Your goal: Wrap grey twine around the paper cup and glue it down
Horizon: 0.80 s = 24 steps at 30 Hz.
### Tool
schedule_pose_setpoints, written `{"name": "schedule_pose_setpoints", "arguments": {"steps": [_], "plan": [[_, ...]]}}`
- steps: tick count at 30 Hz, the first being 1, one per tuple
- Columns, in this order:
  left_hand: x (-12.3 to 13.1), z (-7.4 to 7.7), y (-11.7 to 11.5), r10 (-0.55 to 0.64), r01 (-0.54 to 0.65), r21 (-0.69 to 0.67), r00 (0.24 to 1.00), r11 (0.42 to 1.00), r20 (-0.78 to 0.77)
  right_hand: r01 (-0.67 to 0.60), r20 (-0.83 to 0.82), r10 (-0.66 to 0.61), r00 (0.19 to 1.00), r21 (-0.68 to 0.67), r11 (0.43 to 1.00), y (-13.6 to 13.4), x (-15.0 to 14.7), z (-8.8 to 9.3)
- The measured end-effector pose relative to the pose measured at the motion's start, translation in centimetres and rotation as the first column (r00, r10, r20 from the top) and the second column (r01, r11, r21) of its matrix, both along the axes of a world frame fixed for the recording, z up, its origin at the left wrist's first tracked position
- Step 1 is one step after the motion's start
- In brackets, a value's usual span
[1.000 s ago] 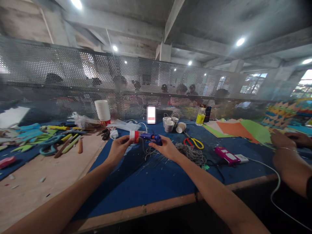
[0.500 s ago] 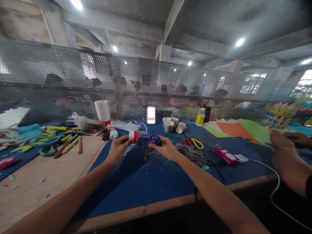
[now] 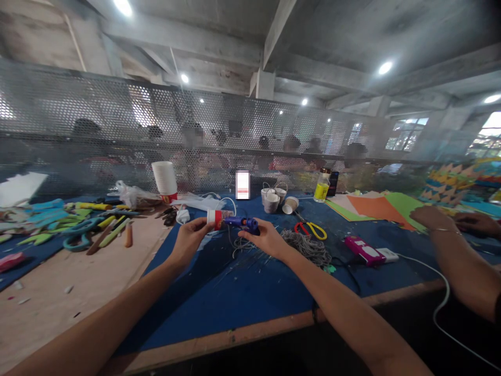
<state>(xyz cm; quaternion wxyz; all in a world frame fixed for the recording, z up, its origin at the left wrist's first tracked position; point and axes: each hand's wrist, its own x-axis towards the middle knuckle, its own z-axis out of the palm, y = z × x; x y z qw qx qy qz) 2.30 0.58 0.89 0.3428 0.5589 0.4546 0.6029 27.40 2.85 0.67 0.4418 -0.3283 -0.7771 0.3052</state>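
1. The paper cup [image 3: 213, 220], red and white and turned on its side, is held over the blue tabletop [image 3: 219, 308], to the left of the grey twine bundle [image 3: 309, 246]. Whether anything is contained in it cannot be told.
2. The cup's white end is pinched between the thumb and fingers of the left hand [image 3: 190, 240].
3. The blue glue gun [image 3: 241, 223] is gripped in the curled right hand [image 3: 266, 238], just left of the twine bundle. Its nozzle is pointed at the cup; whether the two are touching cannot be told.
4. Beyond the twine bundle and slightly to its left, small handled buckets [image 3: 271, 201] are grouped upright. Their contents are hidden.
5. A brownish cup [image 3: 290, 205] is tipped over beside them, its mouth turned toward the near side.
6. Far to the left of the twine bundle and beyond it, white paper cups are nested in a tall stack [image 3: 165, 178]. A crumpled clear plastic bag [image 3: 135, 196] is set to the left of that stack; what is inside cannot be made out.
7. Beyond the twine bundle, a capped bottle [image 3: 322, 186] is stood upright, yellow showing in its lower part.
8. Red-and-yellow-handled scissors [image 3: 316, 231] are laid just beyond the twine bundle.
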Motion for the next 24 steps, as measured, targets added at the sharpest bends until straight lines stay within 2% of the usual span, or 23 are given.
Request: {"name": "schedule_pose_setpoints", "arguments": {"steps": [24], "plan": [[-0.09,-0.07,0.03,-0.007,0.007,-0.01,1.0,1.0,-0.01,0.037,0.018,-0.038,0.999,0.053,0.998,0.27,0.04,-0.2]]}}
